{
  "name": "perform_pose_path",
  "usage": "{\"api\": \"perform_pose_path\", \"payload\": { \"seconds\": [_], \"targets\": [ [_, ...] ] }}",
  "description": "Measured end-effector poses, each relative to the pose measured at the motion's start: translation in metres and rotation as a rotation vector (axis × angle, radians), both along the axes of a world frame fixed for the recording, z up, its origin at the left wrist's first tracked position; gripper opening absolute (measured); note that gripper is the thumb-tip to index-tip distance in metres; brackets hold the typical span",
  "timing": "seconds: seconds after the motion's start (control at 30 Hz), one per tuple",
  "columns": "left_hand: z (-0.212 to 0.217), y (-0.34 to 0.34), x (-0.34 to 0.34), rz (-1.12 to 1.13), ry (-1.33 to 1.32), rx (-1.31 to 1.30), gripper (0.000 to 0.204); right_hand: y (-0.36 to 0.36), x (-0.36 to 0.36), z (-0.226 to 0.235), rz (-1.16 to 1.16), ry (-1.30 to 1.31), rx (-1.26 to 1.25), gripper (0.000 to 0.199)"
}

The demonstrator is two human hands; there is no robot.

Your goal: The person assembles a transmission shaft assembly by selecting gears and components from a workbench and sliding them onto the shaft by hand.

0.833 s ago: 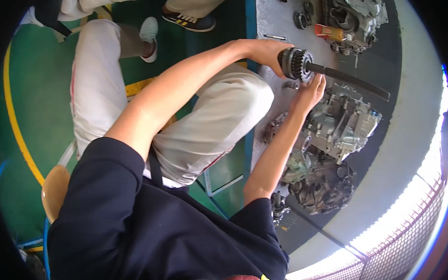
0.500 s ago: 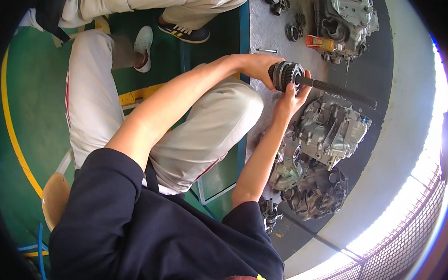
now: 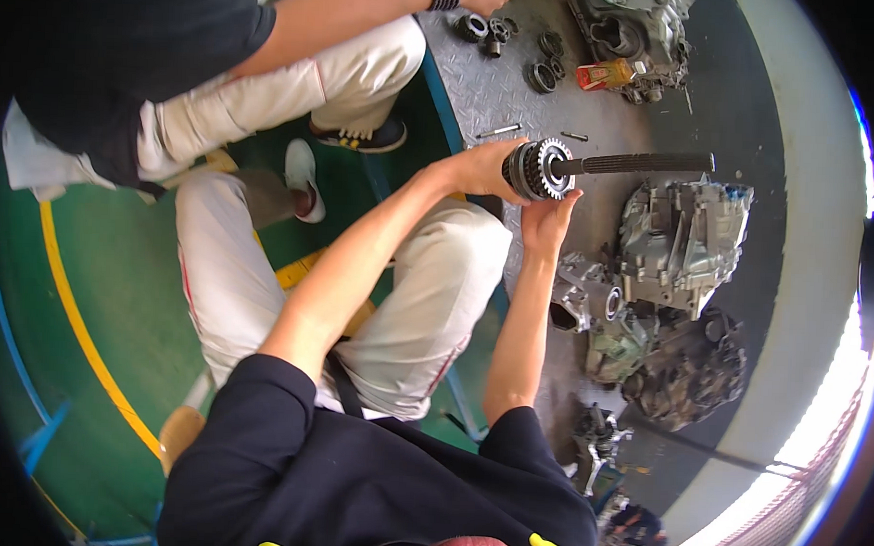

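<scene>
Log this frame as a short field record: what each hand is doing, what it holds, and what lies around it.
left hand: grips the geared end of the shaft
right hand: open palm under the gear
held item: gear shaft, lying level, splined rod pointing away from the hands
surface: grey tread-plate bench
nearby: gearbox housing beside the shaft; loose bearing rings farther off
other person: sleeve and arm over the bench

Dull grey metal gear shaft (image 3: 595,166) over a rough, embossed steel plate (image 3: 506,92).

Green floor (image 3: 99,290) with yellow line (image 3: 79,328), grey checker-plate platform (image 3: 501,83).
</scene>
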State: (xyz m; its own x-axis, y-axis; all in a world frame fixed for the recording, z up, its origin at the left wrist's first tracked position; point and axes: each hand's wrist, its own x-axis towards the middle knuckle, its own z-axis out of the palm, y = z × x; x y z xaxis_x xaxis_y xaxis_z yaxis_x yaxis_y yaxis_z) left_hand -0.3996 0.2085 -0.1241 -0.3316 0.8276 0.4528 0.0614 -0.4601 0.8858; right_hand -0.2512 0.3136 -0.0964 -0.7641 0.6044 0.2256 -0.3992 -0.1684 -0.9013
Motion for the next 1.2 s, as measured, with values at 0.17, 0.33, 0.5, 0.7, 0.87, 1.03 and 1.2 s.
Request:
{"api": "perform_pose_path", "payload": {
  "seconds": [0.17, 0.33, 0.5, 0.7, 0.87, 1.03, 1.2],
  "targets": [
    [0.007, -0.002, -0.001, -0.064, -0.007, -0.064, 0.082, 0.001, -0.007, 0.002, -0.033, 0.017, -0.052, 0.069],
    [0.012, 0.004, 0.007, -0.04, -0.095, -0.023, 0.083, 0.005, -0.015, 0.008, -0.141, -0.037, -0.101, 0.054],
    [0.015, 0.004, 0.007, -0.097, -0.133, -0.074, 0.074, -0.016, -0.028, 0.014, -0.272, 0.037, -0.045, 0.048],
    [0.01, 0.003, 0.009, -0.05, -0.048, -0.173, 0.062, -0.037, -0.028, 0.022, -0.435, -0.015, 0.374, 0.051],
    [0.008, 0.005, 0.009, -0.091, -0.082, -0.21, 0.055, -0.041, -0.029, 0.015, -0.492, 0.023, 0.307, 0.045],
    [-0.002, 0.005, 0.009, -0.04, -0.113, -0.252, 0.075, -0.046, -0.033, 0.017, -0.504, 0.043, 0.283, 0.04],
    [0.004, 0.006, 0.014, -0.01, -0.068, -0.219, 0.074, -0.043, -0.032, 0.013, -0.526, 0.057, 0.265, 0.041]
  ]
}}
